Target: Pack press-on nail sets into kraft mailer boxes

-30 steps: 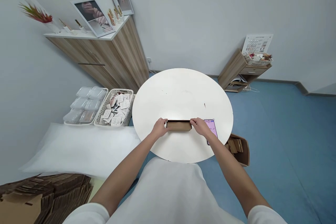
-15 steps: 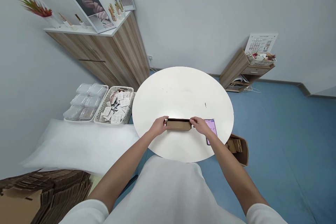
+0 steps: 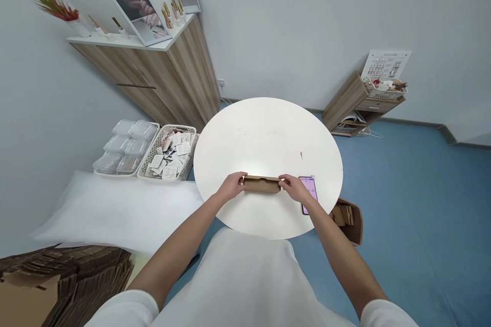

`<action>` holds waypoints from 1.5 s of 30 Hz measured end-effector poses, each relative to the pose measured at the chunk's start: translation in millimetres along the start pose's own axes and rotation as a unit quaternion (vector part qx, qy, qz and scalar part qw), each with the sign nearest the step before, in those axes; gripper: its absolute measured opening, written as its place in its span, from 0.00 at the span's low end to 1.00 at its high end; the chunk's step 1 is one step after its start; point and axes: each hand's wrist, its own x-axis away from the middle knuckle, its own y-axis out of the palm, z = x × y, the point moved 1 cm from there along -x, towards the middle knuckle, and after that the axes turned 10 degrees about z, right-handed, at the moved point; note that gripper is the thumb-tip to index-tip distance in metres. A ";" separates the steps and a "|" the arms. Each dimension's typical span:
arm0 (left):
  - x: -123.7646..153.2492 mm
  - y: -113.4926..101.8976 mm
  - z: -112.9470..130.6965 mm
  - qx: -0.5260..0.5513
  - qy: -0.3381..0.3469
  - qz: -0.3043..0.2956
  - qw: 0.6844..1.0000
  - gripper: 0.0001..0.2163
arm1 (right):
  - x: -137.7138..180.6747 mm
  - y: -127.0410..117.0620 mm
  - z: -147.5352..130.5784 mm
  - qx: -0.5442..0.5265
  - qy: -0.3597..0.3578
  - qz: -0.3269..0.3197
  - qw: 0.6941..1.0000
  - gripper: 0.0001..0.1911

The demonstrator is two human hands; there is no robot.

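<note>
A small brown cardboard box (image 3: pixel 263 185) is held between my two hands over the near half of the round white table (image 3: pixel 264 133). Its long front side faces me, and a flap lies along its top with a small notch in the edge. My left hand (image 3: pixel 233 185) is closed on the box's left end. At the right end, my right hand (image 3: pixel 293 187) grips the box with thumb and fingers. A phone with a pink screen (image 3: pixel 308 184) lies on the table, partly covered by my right forearm.
An open carton (image 3: pixel 356 222) with folded brown boxes stands on the floor at right. Leftward are a basket of small packets (image 3: pixel 187 161), clear plastic boxes (image 3: pixel 128 148), white foam sheets (image 3: pixel 126 209) and stacked flat cardboard (image 3: pixel 69 281). A wooden cabinet (image 3: pixel 192 71) stands behind.
The box's top, which showed a dark opening before, now has a brown flap across it. Both hands stay at its ends. The view has shifted slightly.
</note>
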 end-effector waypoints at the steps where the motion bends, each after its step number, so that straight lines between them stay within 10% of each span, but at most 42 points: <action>1: 1.8 -0.8 0.4 -0.003 0.016 0.002 1.000 0.19 | 3.4 1.2 0.8 -0.001 -0.016 0.007 1.000 0.16; 6: 12.7 -2.4 2.7 0.025 0.021 0.009 0.999 0.22 | 20.6 13.1 7.6 -0.053 -0.051 0.050 0.996 0.16; 17: 2.4 -1.9 -7.5 0.162 -0.240 -0.083 0.954 0.26 | 14.7 21.1 19.0 -0.225 0.157 -0.022 0.961 0.21; 30: 16.1 14.6 -11.2 0.140 -0.192 -0.043 0.970 0.23 | 25.1 47.1 23.9 -0.122 0.107 0.065 0.985 0.21; 45: 56.4 69.9 -7.1 0.177 -0.214 0.124 0.953 0.17 | 48.5 70.1 61.7 -0.266 0.085 0.097 0.955 0.19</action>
